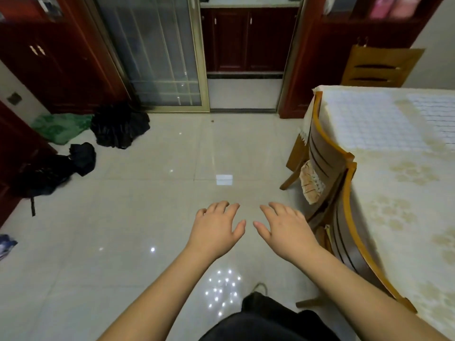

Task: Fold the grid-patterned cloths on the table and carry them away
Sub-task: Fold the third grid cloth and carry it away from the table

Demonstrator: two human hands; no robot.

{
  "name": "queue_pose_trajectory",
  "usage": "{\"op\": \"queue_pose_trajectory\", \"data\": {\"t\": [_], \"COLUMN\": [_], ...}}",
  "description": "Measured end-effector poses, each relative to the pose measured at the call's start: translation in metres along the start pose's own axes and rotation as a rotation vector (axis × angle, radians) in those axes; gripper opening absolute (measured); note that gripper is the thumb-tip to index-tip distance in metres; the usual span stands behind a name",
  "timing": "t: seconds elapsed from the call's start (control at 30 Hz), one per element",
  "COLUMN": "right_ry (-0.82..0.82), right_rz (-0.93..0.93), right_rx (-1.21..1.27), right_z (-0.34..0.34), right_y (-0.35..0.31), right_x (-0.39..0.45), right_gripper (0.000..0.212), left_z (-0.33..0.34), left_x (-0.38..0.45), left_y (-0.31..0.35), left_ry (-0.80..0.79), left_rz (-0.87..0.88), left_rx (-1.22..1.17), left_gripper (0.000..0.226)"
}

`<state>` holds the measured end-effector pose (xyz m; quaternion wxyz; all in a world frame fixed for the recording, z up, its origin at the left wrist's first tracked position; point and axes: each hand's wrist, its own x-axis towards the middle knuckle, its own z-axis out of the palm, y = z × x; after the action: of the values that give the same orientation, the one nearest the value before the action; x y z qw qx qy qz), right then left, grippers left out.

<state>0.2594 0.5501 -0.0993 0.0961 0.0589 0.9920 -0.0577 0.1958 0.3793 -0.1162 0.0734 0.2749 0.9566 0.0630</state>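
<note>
Two pale grid-patterned cloths lie spread flat on the table (398,193) at the right: one cloth (369,121) nearer the table's far left corner, a second cloth (435,116) beside it, cut by the frame's right edge. My left hand (216,226) and my right hand (283,230) are held out side by side over the tiled floor, palms down, fingers spread and relaxed, holding nothing. Both hands are well left of the table and touch neither cloth.
Two wooden chairs (327,168) stand tucked along the table's left side, a third chair (379,67) at its far end. Dark bags (118,126) and a green cloth (61,126) lie on the floor at left. A glass sliding door (157,55) and red cabinets stand ahead.
</note>
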Motion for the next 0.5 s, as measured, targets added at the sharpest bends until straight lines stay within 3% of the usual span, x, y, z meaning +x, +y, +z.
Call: {"op": "queue_pose_trajectory", "data": {"t": [0.13,0.3,0.5], "right_ry": [0.018,0.053,0.082], "right_rz": [0.047,0.160,0.210], "right_rx": [-0.003,0.010,0.037], "right_z": [-0.001,-0.005,-0.029], "right_y": [0.020,0.051,0.095], "right_x": [0.047,0.120,0.207], "right_gripper": [0.061,0.066,0.058], "left_z": [0.004,-0.003,-0.026], "left_x": [0.062,0.148,0.251], "left_y": [-0.007,-0.006,-0.003], "left_ry": [-0.034,-0.015,-0.040], "left_rz": [0.041,0.040,0.098], "left_rx": [0.023,0.062,0.138], "left_gripper": [0.056,0.080,0.078]}}
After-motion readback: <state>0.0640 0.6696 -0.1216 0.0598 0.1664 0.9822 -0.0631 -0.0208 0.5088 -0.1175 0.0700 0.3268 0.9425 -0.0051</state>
